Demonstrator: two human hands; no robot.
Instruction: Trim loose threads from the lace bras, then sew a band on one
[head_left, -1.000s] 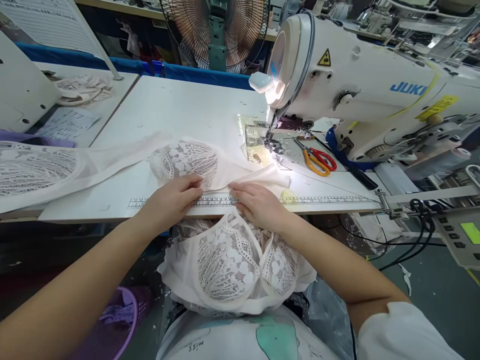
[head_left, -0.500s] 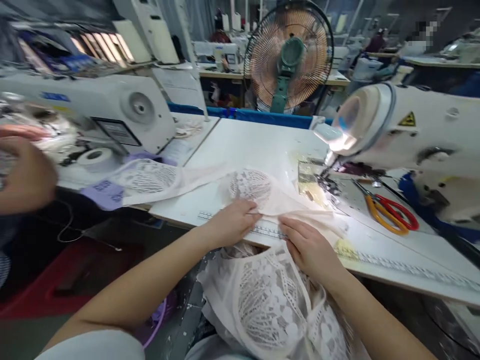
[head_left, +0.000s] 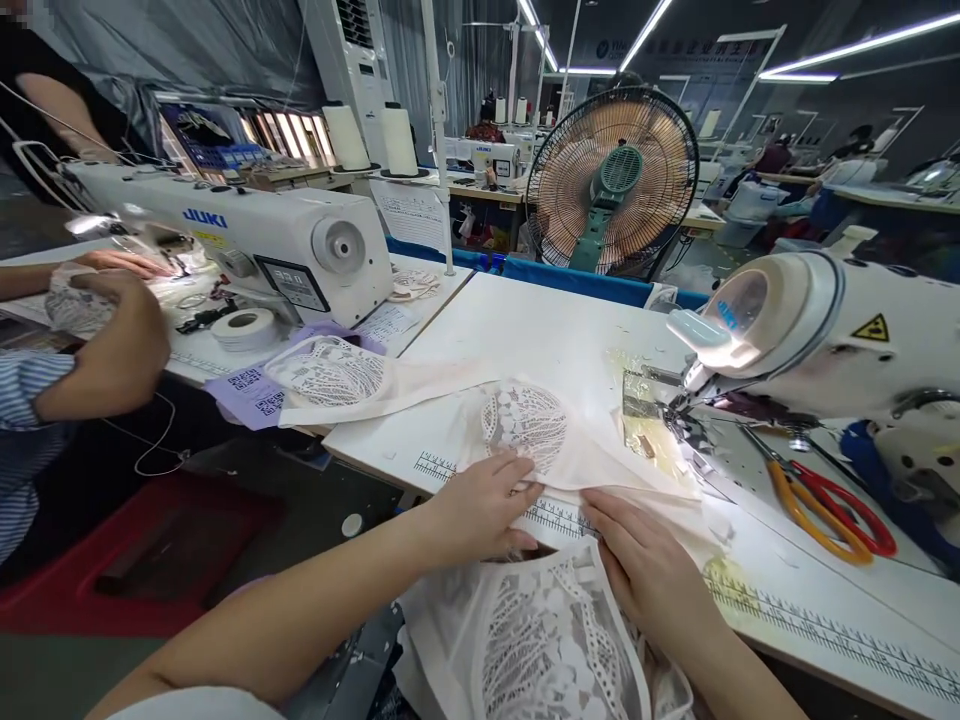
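Observation:
A pale pink lace bra piece (head_left: 525, 425) lies on the white table, its plain band stretching right toward the sewing machine's needle. My left hand (head_left: 484, 505) has bent fingers closed on the lower edge of its lace cup, with the thumb low at the table edge. To its right, my right hand (head_left: 645, 555) rests with straight fingers laid on the band's near edge. Another white lace bra (head_left: 559, 640) hangs below the table edge over my lap, partly under my right forearm. A third lace cup piece (head_left: 334, 370) lies to the left.
A sewing machine (head_left: 817, 310) stands at right, with orange-and-red-handled scissors (head_left: 825, 510) beside it. Printed rulers (head_left: 847, 630) run along the table's front edge. A co-worker's hand (head_left: 127, 310) works at the left machine (head_left: 247, 235). A fan (head_left: 611, 180) stands behind the table.
The camera view has tilted up, so the scene sits lower and further right. Both my hands stay at the same bra piece in nearly the same pose.

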